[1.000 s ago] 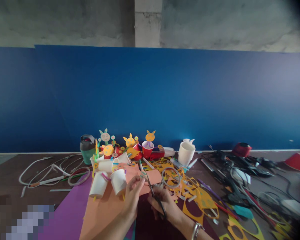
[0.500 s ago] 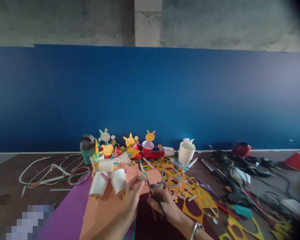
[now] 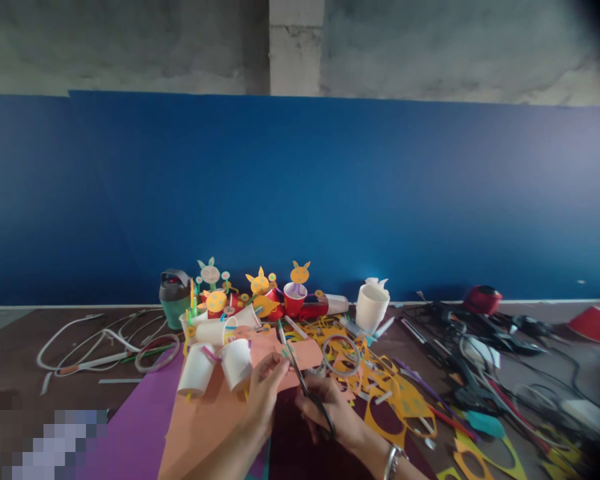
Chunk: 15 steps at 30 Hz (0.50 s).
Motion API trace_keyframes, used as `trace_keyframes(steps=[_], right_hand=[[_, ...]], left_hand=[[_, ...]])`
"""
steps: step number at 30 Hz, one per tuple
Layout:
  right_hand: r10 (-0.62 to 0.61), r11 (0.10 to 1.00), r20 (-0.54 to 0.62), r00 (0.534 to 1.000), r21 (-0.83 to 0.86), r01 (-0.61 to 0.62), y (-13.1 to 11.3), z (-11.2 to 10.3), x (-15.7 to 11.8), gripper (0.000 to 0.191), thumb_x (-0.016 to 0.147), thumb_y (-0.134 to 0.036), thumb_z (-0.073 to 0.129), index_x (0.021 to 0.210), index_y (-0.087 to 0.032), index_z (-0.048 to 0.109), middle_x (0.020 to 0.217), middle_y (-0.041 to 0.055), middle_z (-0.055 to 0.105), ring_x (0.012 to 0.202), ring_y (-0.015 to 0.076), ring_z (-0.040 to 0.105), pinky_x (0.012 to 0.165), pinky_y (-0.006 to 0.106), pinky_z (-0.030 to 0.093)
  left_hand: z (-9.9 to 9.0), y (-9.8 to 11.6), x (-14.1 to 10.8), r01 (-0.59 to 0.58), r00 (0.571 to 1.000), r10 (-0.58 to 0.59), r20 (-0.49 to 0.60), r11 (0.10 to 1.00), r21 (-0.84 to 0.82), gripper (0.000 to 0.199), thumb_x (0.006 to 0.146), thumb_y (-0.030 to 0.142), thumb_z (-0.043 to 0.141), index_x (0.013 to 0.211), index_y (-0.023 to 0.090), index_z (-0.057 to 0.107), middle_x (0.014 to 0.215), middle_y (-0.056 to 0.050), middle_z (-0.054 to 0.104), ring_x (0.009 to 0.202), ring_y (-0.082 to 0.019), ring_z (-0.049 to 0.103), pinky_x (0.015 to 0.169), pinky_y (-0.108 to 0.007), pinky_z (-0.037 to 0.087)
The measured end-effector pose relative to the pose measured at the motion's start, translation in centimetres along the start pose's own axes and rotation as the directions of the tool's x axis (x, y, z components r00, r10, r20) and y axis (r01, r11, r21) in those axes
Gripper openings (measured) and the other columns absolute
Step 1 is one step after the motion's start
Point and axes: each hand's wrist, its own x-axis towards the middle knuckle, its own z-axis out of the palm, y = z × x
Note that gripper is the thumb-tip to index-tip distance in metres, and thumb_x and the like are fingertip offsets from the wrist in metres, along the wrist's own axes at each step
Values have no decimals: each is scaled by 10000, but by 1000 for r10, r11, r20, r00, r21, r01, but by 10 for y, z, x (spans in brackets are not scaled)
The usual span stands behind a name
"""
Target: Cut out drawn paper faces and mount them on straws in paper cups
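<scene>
My right hand (image 3: 330, 405) grips a pair of dark-handled scissors (image 3: 300, 381), their blades pointing up and away from me. Just left of the blades, my left hand (image 3: 266, 388) is closed in a pinch on a small piece of paper (image 3: 285, 352) with a greenish mark, mostly covered by the fingertips. The scissor tips are close beside it; whether they touch it I cannot tell. Behind the blades shows a salmon paper piece (image 3: 307, 355). Two white paper cups (image 3: 197, 370) with pipe cleaners lie tilted left of my left hand.
Several cup figures with yellow paper animal heads (image 3: 300, 273) stand at the back. Yellow paper scraps (image 3: 395, 393) and a tape roll (image 3: 341, 355) lie to the right, with black cables (image 3: 485, 327) beyond. Stacked white cups (image 3: 372, 308) stand near the blue wall panel (image 3: 300, 187).
The scissors' handles have shifted slightly in my right hand, and its fingers moved a little. My left hand keeps nearly the same place and pinch.
</scene>
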Motion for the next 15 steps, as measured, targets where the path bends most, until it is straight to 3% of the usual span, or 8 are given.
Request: trace_keyframes(steps=[15], right_hand=[[-3, 1000, -8, 1000, -13, 3, 1, 0, 2, 333, 697, -427, 694, 679, -160, 495, 424, -92, 437, 280, 48, 408, 282, 140, 335]], left_hand=[[-3, -6, 2, -1, 1000, 1, 17, 1000, 2, 193, 769, 317, 647, 653, 173, 595, 644, 21, 596, 683, -142, 523, 676, -228, 382]])
